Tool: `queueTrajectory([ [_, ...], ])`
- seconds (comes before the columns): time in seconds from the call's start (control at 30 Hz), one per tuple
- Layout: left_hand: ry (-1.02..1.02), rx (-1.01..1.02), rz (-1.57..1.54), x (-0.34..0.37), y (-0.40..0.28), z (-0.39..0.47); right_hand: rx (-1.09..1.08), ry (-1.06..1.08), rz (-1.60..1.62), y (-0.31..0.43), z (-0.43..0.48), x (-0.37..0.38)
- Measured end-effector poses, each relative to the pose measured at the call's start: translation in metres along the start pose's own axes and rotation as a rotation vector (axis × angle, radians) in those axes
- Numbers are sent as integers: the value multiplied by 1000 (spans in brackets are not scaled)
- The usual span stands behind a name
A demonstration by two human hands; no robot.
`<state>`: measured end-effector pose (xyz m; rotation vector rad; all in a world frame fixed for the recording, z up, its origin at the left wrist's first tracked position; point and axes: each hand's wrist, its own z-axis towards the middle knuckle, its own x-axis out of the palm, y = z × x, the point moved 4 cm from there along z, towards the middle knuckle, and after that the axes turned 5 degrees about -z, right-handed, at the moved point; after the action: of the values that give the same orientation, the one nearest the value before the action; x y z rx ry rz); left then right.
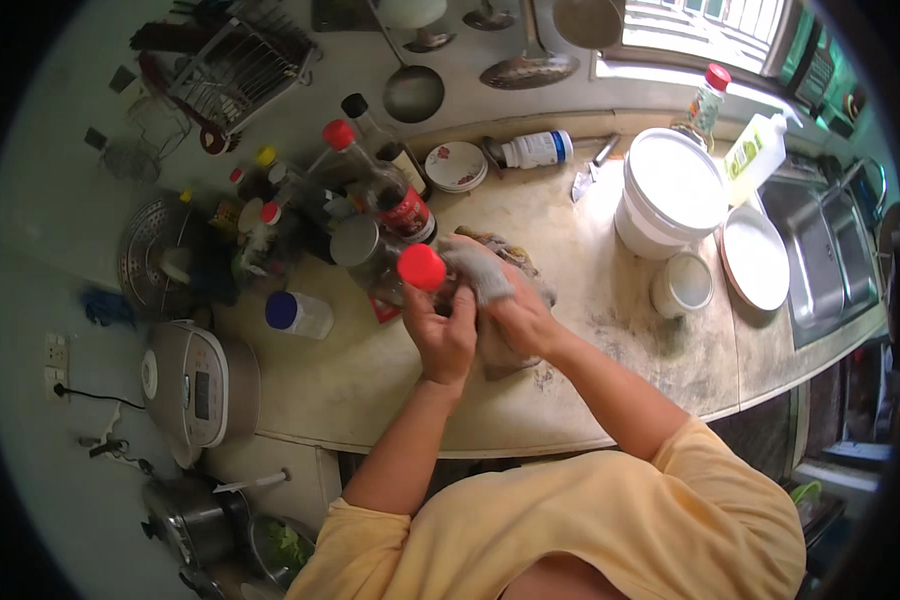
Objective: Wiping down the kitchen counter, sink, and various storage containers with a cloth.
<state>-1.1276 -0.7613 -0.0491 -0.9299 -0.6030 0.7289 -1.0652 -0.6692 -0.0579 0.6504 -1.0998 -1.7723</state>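
My left hand (442,330) grips a bottle or jar with a red cap (421,267); the container's body is mostly hidden behind my fingers. Against its side, my right hand (521,307) presses a greyish cloth (478,268), somewhat blurred. Beneath and behind my hands, a crumpled brownish cloth (506,251) lies on the worktop. Just left of the red cap stands a clear jar with a grey lid (355,241). Beyond that, a sauce bottle with a red label (405,214) stands upright.
A rice cooker (202,386) and a blue-lidded jar (300,315) are at the left. On the right are a white bucket (664,195), a small tub (682,285), a white oval lid or plate (755,257) and a steel sink (832,255). Small plates (456,166) sit near the wall.
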Motion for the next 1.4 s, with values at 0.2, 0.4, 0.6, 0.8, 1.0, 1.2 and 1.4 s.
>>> queueTrajectory([
  [0.2,109,-11,46,-3,6,14,561,108,10,-76,-17,-15],
  [0.4,-180,254,447,10,-24,3,53,-407,48,-41,-37,-10],
  [0.6,134,-124,36,13,-38,0,131,72,188,-12,-14,-9],
  [0.8,485,-76,-486,20,-64,11,661,398,341,-35,-29,-14],
  [1.0,469,-113,-666,22,-69,27,943,243,798,-57,-76,-39],
  [1.2,333,-44,-621,28,-72,32,706,-157,1107,-36,-105,-57],
  [1.4,274,26,-482,64,-79,21,902,-431,657,-15,-132,-88],
])
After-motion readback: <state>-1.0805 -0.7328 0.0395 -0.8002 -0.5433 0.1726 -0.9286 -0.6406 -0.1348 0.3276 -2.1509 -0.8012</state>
